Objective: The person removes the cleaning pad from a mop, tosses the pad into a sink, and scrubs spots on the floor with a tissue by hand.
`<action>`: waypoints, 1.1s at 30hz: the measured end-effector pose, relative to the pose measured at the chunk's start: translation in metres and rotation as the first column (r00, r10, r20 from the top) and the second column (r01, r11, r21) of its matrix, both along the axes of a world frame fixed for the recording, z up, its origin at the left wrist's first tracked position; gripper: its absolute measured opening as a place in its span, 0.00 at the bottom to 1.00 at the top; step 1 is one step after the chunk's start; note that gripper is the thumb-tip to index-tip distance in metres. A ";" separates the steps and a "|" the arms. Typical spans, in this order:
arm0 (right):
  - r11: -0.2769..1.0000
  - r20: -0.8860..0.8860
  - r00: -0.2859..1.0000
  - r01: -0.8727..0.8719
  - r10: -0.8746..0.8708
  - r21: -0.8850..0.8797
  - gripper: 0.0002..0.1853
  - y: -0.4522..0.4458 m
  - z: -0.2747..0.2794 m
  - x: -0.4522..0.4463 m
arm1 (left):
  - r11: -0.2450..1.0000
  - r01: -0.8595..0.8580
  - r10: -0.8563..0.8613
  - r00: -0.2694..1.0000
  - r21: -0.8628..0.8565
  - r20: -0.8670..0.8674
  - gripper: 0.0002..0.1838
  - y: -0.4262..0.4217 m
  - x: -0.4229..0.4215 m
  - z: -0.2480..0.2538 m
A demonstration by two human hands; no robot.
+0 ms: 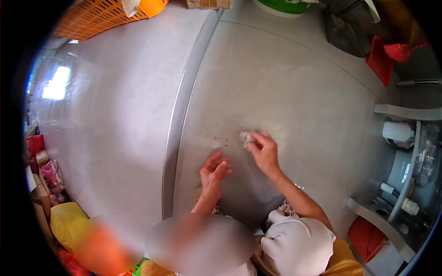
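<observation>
My right hand (266, 155) is closed on a small crumpled whitish wad (246, 137), which looks like tissue or paper, just over the grey floor. Whether the wad touches the floor I cannot tell. Dark specks (220, 138) lie scattered on the floor to the left of the wad. My left hand (214, 177) is below those specks, its fingers parted and slightly curled, with nothing in them.
A raised metal strip (183, 101) crosses the floor to my left. An orange crate (103, 20) stands at the far left, a green-and-white tub (285, 7) at the far side. A red dustpan (380, 62) is far right, above a shelf holding a white jug (398, 134).
</observation>
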State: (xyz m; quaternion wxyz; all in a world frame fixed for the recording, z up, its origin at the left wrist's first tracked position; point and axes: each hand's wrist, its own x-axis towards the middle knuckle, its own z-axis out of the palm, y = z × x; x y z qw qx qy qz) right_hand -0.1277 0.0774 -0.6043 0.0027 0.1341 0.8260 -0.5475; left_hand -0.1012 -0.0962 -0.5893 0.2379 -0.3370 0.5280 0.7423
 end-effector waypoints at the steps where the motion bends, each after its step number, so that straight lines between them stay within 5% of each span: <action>1: 0.992 -0.022 1.000 0.024 -0.021 0.122 0.16 0.011 -0.004 -0.012 | 1.000 0.003 -0.003 1.000 -0.014 -0.012 0.16 -0.004 0.001 0.000; 5: 0.937 -0.162 0.978 0.175 -0.130 0.304 0.15 0.055 -0.017 -0.070 | 0.997 -0.006 0.006 1.000 -0.081 -0.004 0.16 -0.020 0.002 0.000; 14: 0.849 -0.224 0.973 0.070 0.058 0.524 0.09 0.052 -0.040 -0.132 | 0.995 -0.055 0.056 0.998 -0.089 0.012 0.11 -0.035 0.003 -0.014; 19: 0.968 -0.006 0.982 -0.186 0.189 0.168 0.13 -0.007 -0.054 -0.074 | 0.993 -0.067 0.069 0.997 -0.101 0.021 0.10 -0.031 -0.007 -0.014; 24: 0.826 -0.052 0.863 -0.462 0.503 0.323 0.11 -0.043 -0.035 -0.030 | 0.988 -0.085 0.085 0.996 -0.127 -0.004 0.10 -0.037 -0.018 -0.010; 25: 0.856 -0.029 0.878 -0.458 0.478 0.239 0.16 -0.038 -0.030 -0.038 | 0.986 -0.090 0.090 0.996 -0.141 -0.009 0.10 -0.038 -0.021 -0.007; 31: 0.890 -0.213 0.928 -0.200 0.306 0.409 0.10 0.013 -0.019 -0.164 | 0.974 -0.134 0.127 0.991 -0.182 -0.045 0.10 -0.051 -0.014 -0.008; 33: 0.806 -0.168 0.925 -0.195 0.341 0.559 0.08 0.008 -0.024 -0.180 | 0.972 -0.145 0.138 0.989 -0.183 -0.050 0.09 -0.054 -0.014 -0.009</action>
